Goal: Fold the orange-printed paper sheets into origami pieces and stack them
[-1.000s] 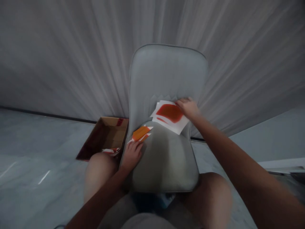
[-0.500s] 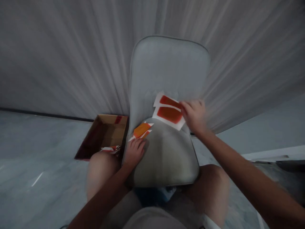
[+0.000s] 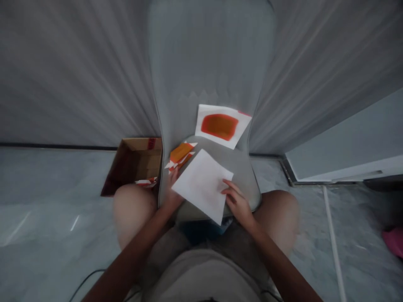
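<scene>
My right hand [image 3: 238,205] pinches the right edge of a white sheet of paper [image 3: 201,180], its blank side up, tilted over the chair seat. My left hand [image 3: 172,191] is at the sheet's left corner, which hides part of it; the fingers that show are stretched out beside the folded orange-and-white paper [image 3: 181,154]. That folded paper lies at the left of the seat. Farther back, another white sheet with a red-edged orange patch [image 3: 219,126] rests where the seat meets the backrest of the grey chair [image 3: 210,54].
An open cardboard box [image 3: 132,167] stands on the floor left of the chair, with folded red-and-white paper [image 3: 146,181] near its front edge. Behind hangs a grey curtain [image 3: 78,75]. A pale panel [image 3: 346,142] is at the right. A pink thing [image 3: 393,241] lies at the far right.
My right hand has taken the upper sheet from the back of the seat, brought it towards me and turned its blank side up. The left hand stays by the folded paper. The view has shifted.
</scene>
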`<state>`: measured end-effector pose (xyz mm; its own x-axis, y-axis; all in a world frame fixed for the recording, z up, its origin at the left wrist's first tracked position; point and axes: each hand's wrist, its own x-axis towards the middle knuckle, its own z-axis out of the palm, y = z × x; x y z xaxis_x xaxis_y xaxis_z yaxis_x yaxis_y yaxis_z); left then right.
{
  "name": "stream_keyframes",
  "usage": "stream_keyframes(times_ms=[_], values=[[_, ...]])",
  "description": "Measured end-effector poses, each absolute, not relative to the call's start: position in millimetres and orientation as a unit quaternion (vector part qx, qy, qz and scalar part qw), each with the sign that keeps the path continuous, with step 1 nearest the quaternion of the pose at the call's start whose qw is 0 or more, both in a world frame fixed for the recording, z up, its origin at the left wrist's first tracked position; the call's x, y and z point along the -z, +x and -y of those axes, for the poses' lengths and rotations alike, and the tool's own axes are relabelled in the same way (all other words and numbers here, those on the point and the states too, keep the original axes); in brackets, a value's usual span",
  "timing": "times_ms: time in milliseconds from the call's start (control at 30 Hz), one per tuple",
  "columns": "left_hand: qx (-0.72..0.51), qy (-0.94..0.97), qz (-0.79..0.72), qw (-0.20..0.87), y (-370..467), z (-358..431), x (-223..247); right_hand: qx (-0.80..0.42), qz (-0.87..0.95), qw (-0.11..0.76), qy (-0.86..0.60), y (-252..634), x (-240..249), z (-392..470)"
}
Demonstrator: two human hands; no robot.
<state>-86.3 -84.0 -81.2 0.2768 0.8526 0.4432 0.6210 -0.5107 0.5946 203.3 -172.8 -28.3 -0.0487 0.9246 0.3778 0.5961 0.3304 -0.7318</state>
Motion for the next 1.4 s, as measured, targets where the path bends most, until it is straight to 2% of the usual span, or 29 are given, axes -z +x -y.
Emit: stream_keyframes(times_ms=[133, 400, 733, 1133, 1400], values=[[-0.389, 0.786, -0.457, 0.148, -85, 98, 76, -0.214, 0.734, 0.377, -0.522, 233, 44, 173], [-0.294, 0.891, -0.311, 0.152, -92, 98, 70, -0.192, 0.768, 0.329, -0.515, 267, 65, 177], [-0.205, 0.941, -0.222, 0.152, -101, 109, 69, -0.125, 0.832, 0.23, -0.489, 276, 53, 209], [-0.188, 0.931, -0.258, 0.176, -112, 124, 65, -0.191, 0.82, 0.251, -0.477, 271, 53, 216], [-0.231, 0.923, -0.281, 0.127, -113, 133, 63, -0.156, 0.811, 0.282, -0.489, 276, 63, 211]])
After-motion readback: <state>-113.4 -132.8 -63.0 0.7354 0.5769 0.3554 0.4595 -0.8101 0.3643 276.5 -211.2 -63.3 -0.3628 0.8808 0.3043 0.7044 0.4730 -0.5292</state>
